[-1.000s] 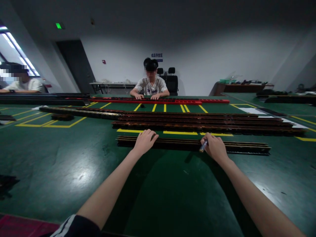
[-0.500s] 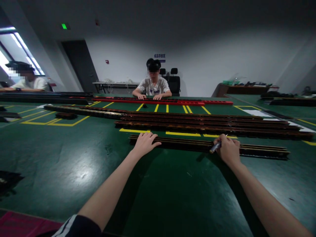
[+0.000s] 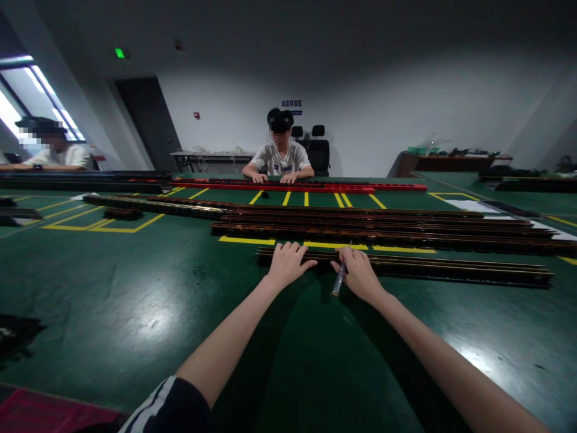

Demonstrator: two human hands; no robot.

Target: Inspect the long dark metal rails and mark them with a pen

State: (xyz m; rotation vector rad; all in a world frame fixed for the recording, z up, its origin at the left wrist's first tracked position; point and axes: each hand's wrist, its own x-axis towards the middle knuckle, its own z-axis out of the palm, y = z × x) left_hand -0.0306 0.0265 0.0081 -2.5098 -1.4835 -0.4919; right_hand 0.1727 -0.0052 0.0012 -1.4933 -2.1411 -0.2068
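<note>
A bundle of long dark strips with gold-coloured edges (image 3: 464, 269) lies crosswise on the green table in front of me. Around it near its left end is my left hand (image 3: 291, 263), fingers over the top and thumb along the near side. My right hand (image 3: 359, 272) is closed round a slim pen-like tool (image 3: 339, 278), its thin tip pointing up and away and its thick end toward me. That hand also rests against the strips, a short way right of my left hand. What the tool's tip touches cannot be made out.
Beyond lies a larger stack of long brown-black strips (image 3: 387, 227), near yellow tape marks (image 3: 246, 240). A person (image 3: 280, 157) across the table has both hands at a red rail (image 3: 396, 187). Another person (image 3: 63, 157) sits far left. A dark object (image 3: 18, 332) lies at the left.
The strips have slid to the right, with my left hand moving along with them. My right hand has come left with the tool, close to my left hand, and the tool now points more upright.
</note>
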